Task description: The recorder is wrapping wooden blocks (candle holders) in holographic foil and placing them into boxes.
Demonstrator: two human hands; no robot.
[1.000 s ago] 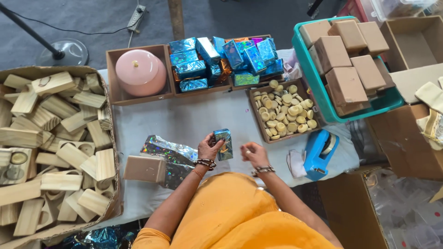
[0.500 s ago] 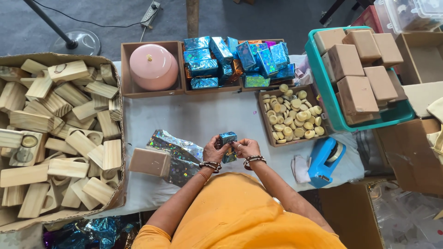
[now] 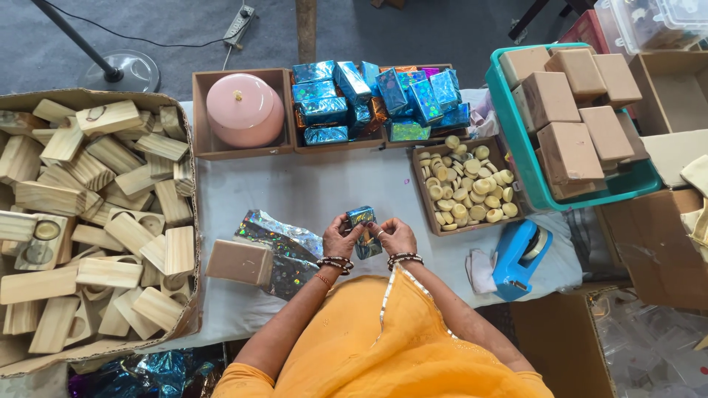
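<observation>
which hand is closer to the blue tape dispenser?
Right. The right hand is on the foil-wrapped block, just left of the tape dispenser. The left hand grips the block's other side, farther away, next to the foil sheet.

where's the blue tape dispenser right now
In the head view the blue plastic tape dispenser sits on the table's right side, just below the tray of small round yellow pieces and right of the person's right hand.

Small block wrapped in shiny blue holographic foil (image 3: 362, 230), held upright and slightly tilted just above the counter near its front edge, gripped on both sides, foil creased and glinting, upper end showing, lower part partly covered by fingers
</observation>
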